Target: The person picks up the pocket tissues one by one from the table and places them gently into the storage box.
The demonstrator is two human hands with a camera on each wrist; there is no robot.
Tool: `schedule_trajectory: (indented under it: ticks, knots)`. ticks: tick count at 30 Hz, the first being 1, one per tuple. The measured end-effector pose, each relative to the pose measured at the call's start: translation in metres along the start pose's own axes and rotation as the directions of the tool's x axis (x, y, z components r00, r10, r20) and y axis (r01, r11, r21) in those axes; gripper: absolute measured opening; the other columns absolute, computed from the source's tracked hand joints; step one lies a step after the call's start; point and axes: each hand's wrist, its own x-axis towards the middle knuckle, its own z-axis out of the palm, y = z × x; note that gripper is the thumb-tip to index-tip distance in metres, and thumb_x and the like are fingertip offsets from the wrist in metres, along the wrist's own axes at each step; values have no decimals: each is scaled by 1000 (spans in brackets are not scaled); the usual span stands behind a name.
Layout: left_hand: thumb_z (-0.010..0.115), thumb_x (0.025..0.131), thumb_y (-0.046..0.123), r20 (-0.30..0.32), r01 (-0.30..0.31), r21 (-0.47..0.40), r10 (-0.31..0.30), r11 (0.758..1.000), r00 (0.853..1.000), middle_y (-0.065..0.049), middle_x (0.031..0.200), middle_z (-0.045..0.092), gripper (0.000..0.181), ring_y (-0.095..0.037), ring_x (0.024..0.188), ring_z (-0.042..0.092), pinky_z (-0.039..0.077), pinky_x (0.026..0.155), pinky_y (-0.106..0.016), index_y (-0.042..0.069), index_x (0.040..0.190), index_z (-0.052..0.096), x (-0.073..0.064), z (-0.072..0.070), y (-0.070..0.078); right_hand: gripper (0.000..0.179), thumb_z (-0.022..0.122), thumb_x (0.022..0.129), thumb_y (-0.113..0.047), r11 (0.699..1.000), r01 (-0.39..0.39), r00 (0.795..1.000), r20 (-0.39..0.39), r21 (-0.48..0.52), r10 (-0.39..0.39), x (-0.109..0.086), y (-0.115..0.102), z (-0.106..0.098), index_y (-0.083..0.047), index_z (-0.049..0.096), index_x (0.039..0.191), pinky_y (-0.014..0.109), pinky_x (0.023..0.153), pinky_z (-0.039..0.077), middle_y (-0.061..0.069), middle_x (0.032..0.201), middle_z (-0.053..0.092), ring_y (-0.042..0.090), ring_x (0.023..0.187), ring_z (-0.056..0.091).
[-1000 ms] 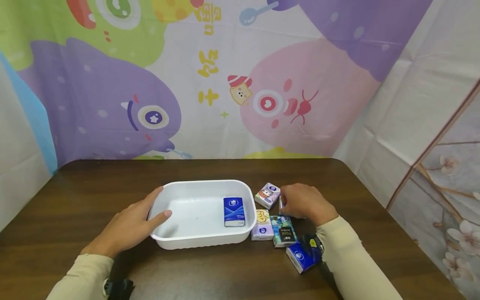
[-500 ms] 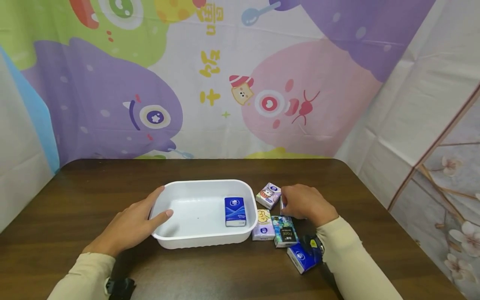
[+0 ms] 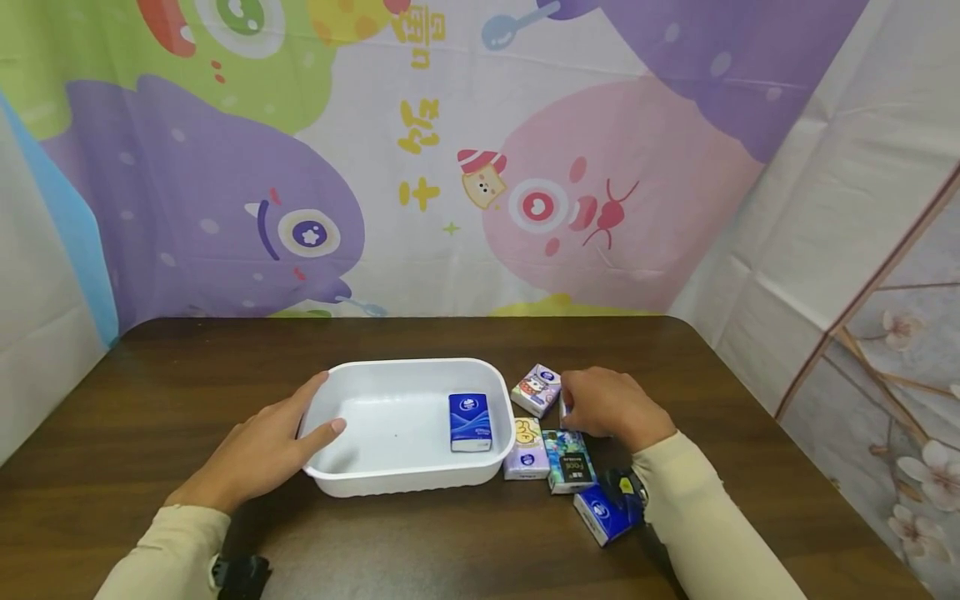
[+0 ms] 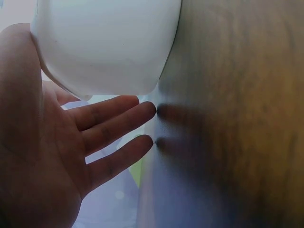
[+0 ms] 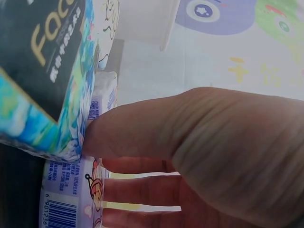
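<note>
My left hand (image 3: 251, 454) rests on the left end of a white plastic tub (image 3: 405, 482), its thumb over the rim. In the left wrist view its fingers (image 4: 114, 164) stretch straight outside the wall, tips close to the tabletop. A blue tissue pack (image 3: 469, 423) lies inside the tub toward the right. Right of the tub, my right hand (image 3: 615, 408) pinches a lavender tissue pack (image 5: 61, 194) on the table, mostly hidden by the hand in the head view. Its thumb (image 5: 128, 130) presses against the pack's side, right by a blue-green tissue pack (image 3: 570, 462).
Around the right hand lie a purple cartoon tissue pack (image 3: 537, 390), a lavender one with a yellow figure (image 3: 527, 450) and a blue one (image 3: 603, 514) partly under the wrist. The dark wooden table (image 3: 360, 550) ends at a cartoon curtain (image 3: 420, 275) behind.
</note>
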Motion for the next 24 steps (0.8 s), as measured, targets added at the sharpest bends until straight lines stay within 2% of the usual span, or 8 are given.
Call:
schedule_trajectory:
  ticks: [10,24]
  knots:
    - [51,99,60,-16,2,0,-2,1000,1000,-25,145,50,82,-45,126,53,43,91,-66,13,160,23,-2,-1,-3,26,81,84,-27,1000,17,1000,-4,-5,-17,3,-2,-2,-14,66,99,39,68,50,-2,79,59,20,72,56]
    - [51,99,60,-19,-13,-12,12,1000,1000,-22,147,49,82,-44,127,52,43,91,-66,14,160,24,-1,0,-2,29,81,84,-24,999,49,999,-18,-9,-49,-1,0,-1,-15,66,108,47,80,52,-1,89,64,20,79,59]
